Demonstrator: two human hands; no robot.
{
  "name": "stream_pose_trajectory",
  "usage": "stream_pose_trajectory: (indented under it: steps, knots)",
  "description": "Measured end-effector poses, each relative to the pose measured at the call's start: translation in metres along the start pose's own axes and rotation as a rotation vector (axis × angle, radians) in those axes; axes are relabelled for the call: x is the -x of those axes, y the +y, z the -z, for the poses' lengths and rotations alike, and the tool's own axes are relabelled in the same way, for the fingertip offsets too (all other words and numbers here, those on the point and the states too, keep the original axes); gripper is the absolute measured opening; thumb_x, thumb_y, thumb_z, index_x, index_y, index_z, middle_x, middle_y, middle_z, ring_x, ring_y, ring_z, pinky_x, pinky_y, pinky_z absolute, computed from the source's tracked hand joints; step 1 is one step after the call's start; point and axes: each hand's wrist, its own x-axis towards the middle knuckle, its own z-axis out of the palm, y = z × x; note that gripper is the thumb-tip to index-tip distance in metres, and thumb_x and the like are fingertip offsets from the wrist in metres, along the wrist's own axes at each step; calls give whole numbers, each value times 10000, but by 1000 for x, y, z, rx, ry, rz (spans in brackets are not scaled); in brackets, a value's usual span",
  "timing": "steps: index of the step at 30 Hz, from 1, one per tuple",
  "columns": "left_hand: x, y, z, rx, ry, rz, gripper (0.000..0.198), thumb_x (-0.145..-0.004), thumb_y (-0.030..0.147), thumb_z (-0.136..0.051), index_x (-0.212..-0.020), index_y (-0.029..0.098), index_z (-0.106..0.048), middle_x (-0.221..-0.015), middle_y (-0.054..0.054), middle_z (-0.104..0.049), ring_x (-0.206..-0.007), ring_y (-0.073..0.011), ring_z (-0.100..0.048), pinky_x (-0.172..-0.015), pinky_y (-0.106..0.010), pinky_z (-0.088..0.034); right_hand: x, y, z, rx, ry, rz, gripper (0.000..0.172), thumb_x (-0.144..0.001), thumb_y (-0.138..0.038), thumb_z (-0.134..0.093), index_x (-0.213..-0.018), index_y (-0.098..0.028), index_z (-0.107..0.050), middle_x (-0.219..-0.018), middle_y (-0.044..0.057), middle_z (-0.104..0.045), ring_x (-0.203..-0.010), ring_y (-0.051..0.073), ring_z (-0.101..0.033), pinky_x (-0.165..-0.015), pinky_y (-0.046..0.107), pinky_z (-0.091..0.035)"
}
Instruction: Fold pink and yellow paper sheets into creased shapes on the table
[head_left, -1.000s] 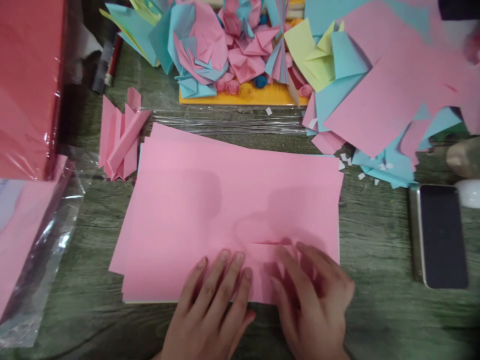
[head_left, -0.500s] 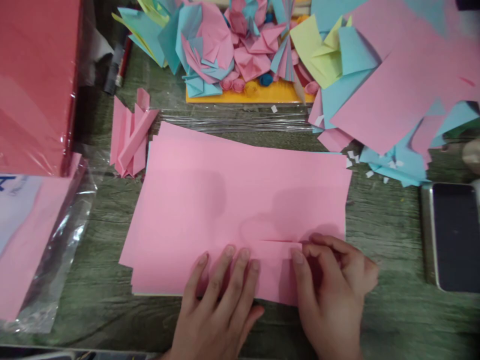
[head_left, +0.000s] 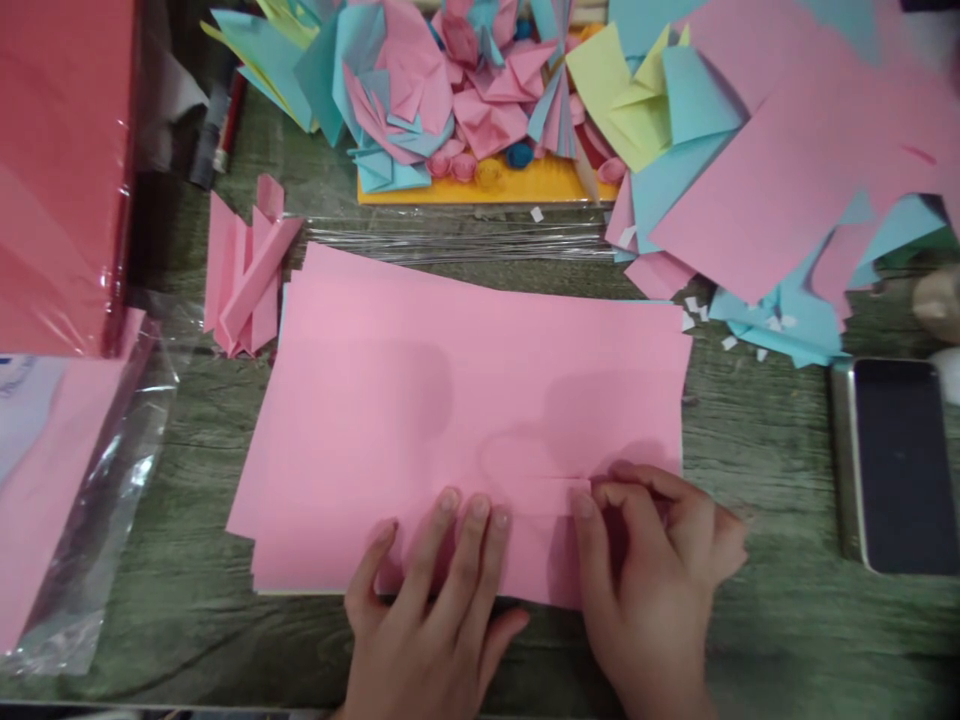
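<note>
A stack of pink paper sheets lies flat on the grey-green wooden table in front of me. My left hand rests on the near edge of the top sheet with its fingers stretched flat. My right hand sits at the near right corner, fingers curled, pinching a small folded-over flap of the top pink sheet between thumb and fingertips.
Folded pink strips lie at the left. Behind are a yellow tray of paper flowers and a heap of pink, blue and yellow sheets. A phone lies right; a red paper pack and plastic wrap lie left.
My right hand went from lying blurred and flat on the sheet to curled, pinching the folded corner. The left hand stayed flat on the near edge.
</note>
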Motion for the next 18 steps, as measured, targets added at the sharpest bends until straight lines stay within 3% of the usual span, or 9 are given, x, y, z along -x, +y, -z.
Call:
stream_pose_trajectory:
  steps: [9,14,18]
  knots:
    - [1,6,-2,-12,21,29,507,-869,494,-481,-1263,180,-542,-1219,-70,-617,-1325,-236,-341,-1109,-443,-118,-1,-4,-3,51,47,10,226,-844,-370,-533,-741,-181,-602,-969,105,-568,-913,262,-481,-802,457,-345]
    - [-3,10,-4,-4,55,66,493,-838,531,-518,-1258,274,-545,-1201,-58,-624,-1280,-251,-397,-1079,-469,-144,-1,-2,-4,84,61,38,204,-832,-357,-552,-734,-180,-577,-961,105,-576,-908,263,-488,-792,449,-351]
    - [-5,11,-2,-27,21,68,493,-822,537,-536,-1258,308,-542,-1193,-55,-623,-1197,-267,-471,-1062,-496,-151,2,2,1,19,91,73,169,-827,-315,-556,-901,-165,-578,-990,111,-567,-907,251,-505,-779,419,-377]
